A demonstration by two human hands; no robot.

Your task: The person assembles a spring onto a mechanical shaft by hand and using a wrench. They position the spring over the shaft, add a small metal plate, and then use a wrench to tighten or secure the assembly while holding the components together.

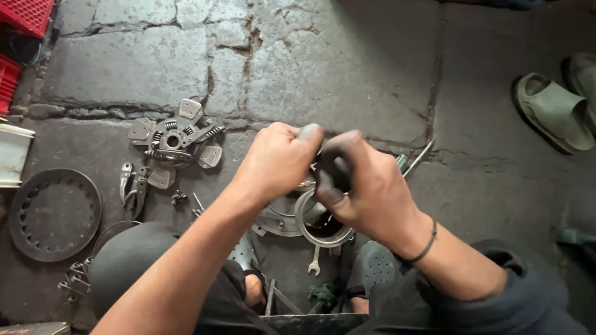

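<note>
Dull grey metal clutch disc [174, 142] and ring [308, 228] lie on rough, cracked stone floor [347, 68].

Street-side repair workshop: stone paving [347, 68], clutch disc [174, 142], spanner [315, 261], scattered metal parts.

We see a floor [347, 68] of large grey stone slabs, cracked and dark with grime. Red crates [22, 15] stand at the upper left corner, and what may be green sandals [552, 111] lie at the right.
</note>
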